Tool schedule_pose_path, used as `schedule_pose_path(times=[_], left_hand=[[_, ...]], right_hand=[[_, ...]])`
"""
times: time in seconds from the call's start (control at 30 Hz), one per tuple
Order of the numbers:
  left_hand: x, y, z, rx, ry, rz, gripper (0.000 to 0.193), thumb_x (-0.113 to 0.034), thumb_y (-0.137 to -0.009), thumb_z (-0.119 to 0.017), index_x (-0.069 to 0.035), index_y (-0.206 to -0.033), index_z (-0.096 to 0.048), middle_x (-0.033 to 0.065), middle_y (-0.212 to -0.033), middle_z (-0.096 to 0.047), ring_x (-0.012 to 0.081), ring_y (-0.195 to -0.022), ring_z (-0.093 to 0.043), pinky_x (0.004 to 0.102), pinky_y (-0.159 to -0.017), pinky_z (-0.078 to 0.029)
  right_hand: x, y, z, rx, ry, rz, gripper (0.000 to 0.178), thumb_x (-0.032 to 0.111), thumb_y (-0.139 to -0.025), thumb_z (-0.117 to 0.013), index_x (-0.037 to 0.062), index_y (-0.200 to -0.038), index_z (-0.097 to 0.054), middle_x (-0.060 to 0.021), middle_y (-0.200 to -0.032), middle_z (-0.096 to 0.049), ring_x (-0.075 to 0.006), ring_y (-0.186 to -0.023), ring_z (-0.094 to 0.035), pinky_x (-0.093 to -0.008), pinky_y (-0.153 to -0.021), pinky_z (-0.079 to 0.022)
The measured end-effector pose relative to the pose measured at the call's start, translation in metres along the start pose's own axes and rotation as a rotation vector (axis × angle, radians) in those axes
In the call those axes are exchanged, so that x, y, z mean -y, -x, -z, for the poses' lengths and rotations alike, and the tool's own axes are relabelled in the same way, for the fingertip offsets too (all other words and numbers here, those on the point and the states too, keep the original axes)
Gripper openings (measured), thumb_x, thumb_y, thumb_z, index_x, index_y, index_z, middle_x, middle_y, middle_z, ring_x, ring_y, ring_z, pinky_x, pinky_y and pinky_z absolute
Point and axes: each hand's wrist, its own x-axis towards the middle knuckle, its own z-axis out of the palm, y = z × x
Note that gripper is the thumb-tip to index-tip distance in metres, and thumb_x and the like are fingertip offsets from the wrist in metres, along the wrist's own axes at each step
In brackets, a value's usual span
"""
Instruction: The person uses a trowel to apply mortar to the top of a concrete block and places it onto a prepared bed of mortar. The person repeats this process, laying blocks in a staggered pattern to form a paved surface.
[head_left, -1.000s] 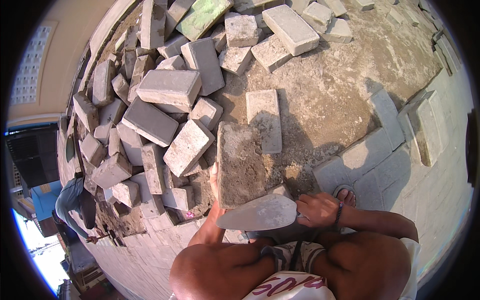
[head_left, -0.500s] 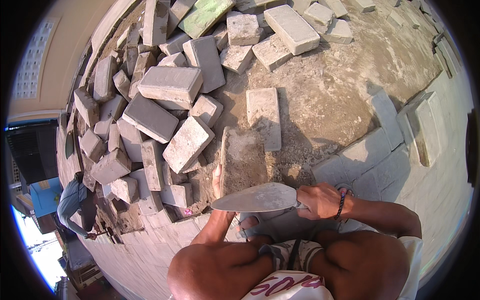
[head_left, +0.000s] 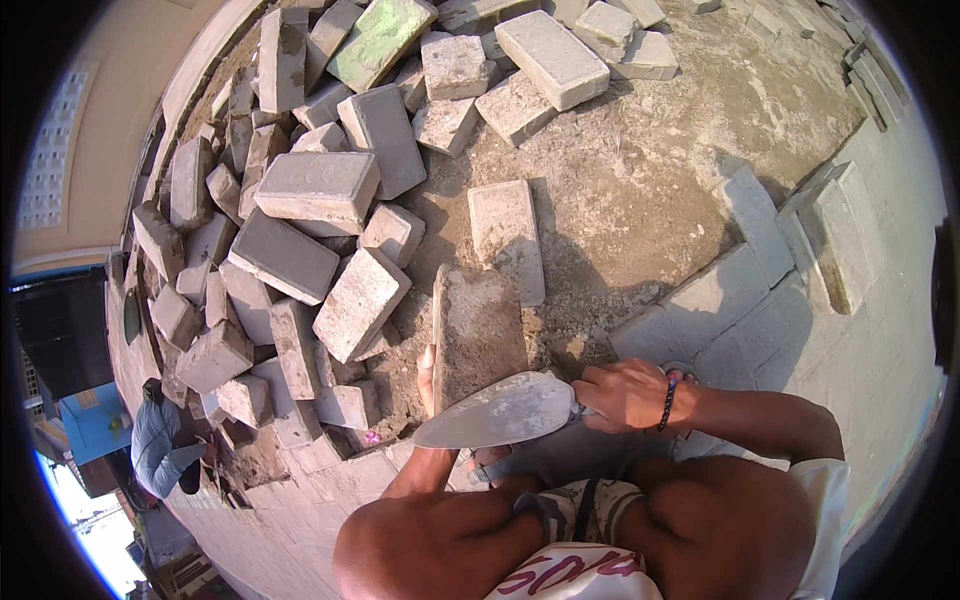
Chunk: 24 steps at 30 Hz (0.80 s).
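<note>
My left hand [head_left: 427, 378] grips a soil-coated paving brick [head_left: 480, 325] by its left side, holding it in front of my knees; most of that hand is hidden behind the brick and the blade. In my right hand [head_left: 622, 396] is a pointed trowel [head_left: 495, 412], the fingers closed round its handle. Its broad grey blade points left and lies across the brick's near end. Just beyond the held brick, another paving brick [head_left: 503, 235] rests flat on the sandy ground, partly in shadow.
A heap of loose paving bricks [head_left: 318, 185] fills the left and far left. Laid pavers [head_left: 720, 300] run along the right, with bricks [head_left: 830, 235] standing on them. Bare sandy soil [head_left: 640, 170] stretches beyond. Another person [head_left: 160, 440] bends down at far left.
The trowel blade has tilted and dropped slightly over the brick's near end, and my right hand has shifted left. The person at far left has changed posture. My view has shifted a little.
</note>
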Motion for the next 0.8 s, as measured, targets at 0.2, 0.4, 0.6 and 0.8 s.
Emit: schedule_pose_path(times=[0.2,0.4,0.6,0.8], left_hand=[[-0.001,0.024,-0.008,0.117,-0.108,0.046,0.064,-0.045,-0.091,-0.059,-0.007,-0.141,-0.050,0.0165,-0.135,-0.059,0.0347,-0.119,-0.059,0.0503,-0.103,-0.048],[-0.028,0.012,-0.070,0.163,-0.856,0.097,0.082,-0.030,-0.071,-0.076,-0.003,-0.142,-0.046,0.0149,-0.120,-0.062,0.0298,-0.106,-0.063,0.0401,-0.095,-0.051],[-0.022,-0.018,-0.197,0.756,-2.050,-0.162,0.109,-0.035,-0.064,-0.086,-0.006,-0.154,-0.032,0.0195,-0.133,-0.047,0.0338,-0.122,-0.051,0.0447,-0.106,-0.042],[0.115,-0.061,-0.294,1.663,-2.588,-0.352,0.107,-0.039,-0.060,-0.088,-0.025,-0.154,-0.037,0.0281,-0.142,-0.036,0.0440,-0.126,-0.042,0.0519,-0.107,-0.034]], right_hand=[[-0.075,-0.022,0.037,-0.435,-0.121,-0.684,0.025,0.018,-0.085,-0.058,-0.0046,-0.096,-0.056,-0.0260,-0.079,-0.067,-0.0448,-0.075,-0.066,-0.0531,-0.070,-0.051],[-0.060,0.081,0.067,-0.784,-0.270,-0.673,0.028,0.019,-0.086,-0.065,-0.0017,-0.102,-0.055,-0.0239,-0.072,-0.062,-0.0405,-0.064,-0.062,-0.0481,-0.062,-0.047],[-0.064,0.175,0.029,-1.295,-0.394,-0.788,0.023,0.017,-0.087,-0.065,-0.0011,-0.098,-0.057,-0.0151,-0.067,-0.062,-0.0272,-0.063,-0.064,-0.0395,-0.060,-0.049],[-0.048,0.254,-0.006,-1.651,-0.490,-0.932,0.013,0.010,-0.087,-0.064,0.0026,-0.095,-0.056,-0.0017,-0.068,-0.056,-0.0083,-0.057,-0.054,-0.0285,-0.053,-0.044]])
